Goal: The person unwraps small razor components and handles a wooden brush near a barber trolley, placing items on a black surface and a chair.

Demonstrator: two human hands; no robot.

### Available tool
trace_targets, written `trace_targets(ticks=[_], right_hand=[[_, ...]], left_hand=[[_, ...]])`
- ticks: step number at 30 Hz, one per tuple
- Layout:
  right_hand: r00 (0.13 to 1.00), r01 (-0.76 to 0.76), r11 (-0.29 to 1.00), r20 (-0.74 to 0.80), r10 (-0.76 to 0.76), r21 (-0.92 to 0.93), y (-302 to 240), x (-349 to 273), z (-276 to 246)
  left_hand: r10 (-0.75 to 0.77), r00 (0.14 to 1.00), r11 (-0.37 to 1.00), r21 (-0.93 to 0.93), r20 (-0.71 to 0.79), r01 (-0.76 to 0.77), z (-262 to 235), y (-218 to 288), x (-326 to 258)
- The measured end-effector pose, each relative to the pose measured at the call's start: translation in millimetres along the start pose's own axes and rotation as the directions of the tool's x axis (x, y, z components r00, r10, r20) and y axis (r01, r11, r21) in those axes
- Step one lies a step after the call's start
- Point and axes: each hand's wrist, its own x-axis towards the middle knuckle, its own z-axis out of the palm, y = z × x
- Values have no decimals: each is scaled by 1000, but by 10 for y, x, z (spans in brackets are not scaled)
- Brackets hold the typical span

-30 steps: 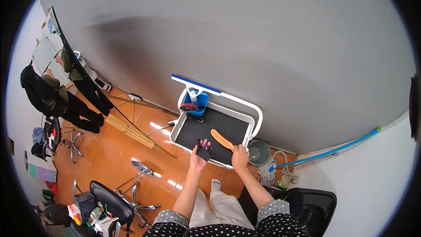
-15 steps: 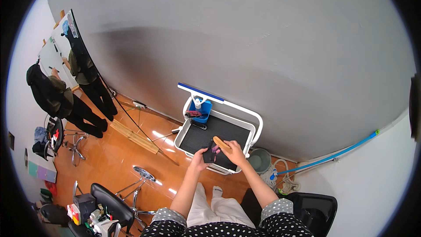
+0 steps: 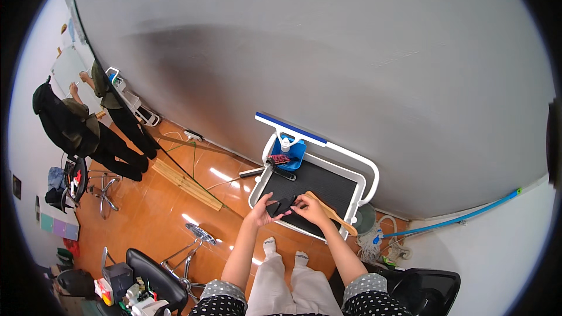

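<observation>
My left hand [image 3: 261, 210] holds a small, flat black item [image 3: 283, 205] whose kind I cannot make out. On its other side, the fingers of my right hand [image 3: 311, 208] are closed on the edge of the same item. Beside the right hand and wrist runs a long wooden-handled piece [image 3: 335, 217], perhaps a brush. Whether the right hand also grips it or it rests on the trolley, I cannot tell. Both hands are over a white trolley [image 3: 369, 174] with a black mat. At its far left corner, a blue bin [image 3: 297, 153] bears a pink-and-black round brush [image 3: 278, 159], and a black clip-like tool [image 3: 285, 173] lies near.
A blue-edged white bar [image 3: 291, 128] spans the trolley's back. To the right are a grey bucket [image 3: 366, 220], a mop [image 3: 370, 244] and a black basin [image 3: 424, 292]. Left stand a chrome-legged stool [image 3: 201, 233], a loaded black chair [image 3: 157, 275], wooden slats [image 3: 187, 184], a mirror and another person [image 3: 88, 129].
The wooden piece has swung from pointing up-left in my right hand to lying along that wrist. My right fingers have come onto the black item. The view has shifted, showing the trolley further right.
</observation>
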Motion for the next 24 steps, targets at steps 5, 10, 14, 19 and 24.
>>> trace_targets(ticks=[5, 10, 14, 19, 24], right_hand=[[979, -83, 996, -184, 89, 41, 299, 248, 196], [943, -37, 998, -331, 20, -46, 533, 520, 397], [921, -61, 989, -390, 3, -136, 655, 680, 551], [902, -59, 957, -427, -71, -283, 744, 728, 651], [915, -95, 898, -392, -91, -430, 718, 683, 653]], left_hand=[[100, 992, 925, -361, -78, -121, -303, 175, 329], [204, 945, 876, -382, -258, -293, -425, 156, 649], [262, 898, 851, -355, -353, -388, -510, 119, 808], [307, 884, 874, -264, -353, -409, -496, 103, 858], [322, 862, 881, -209, -391, -424, -517, 79, 911]])
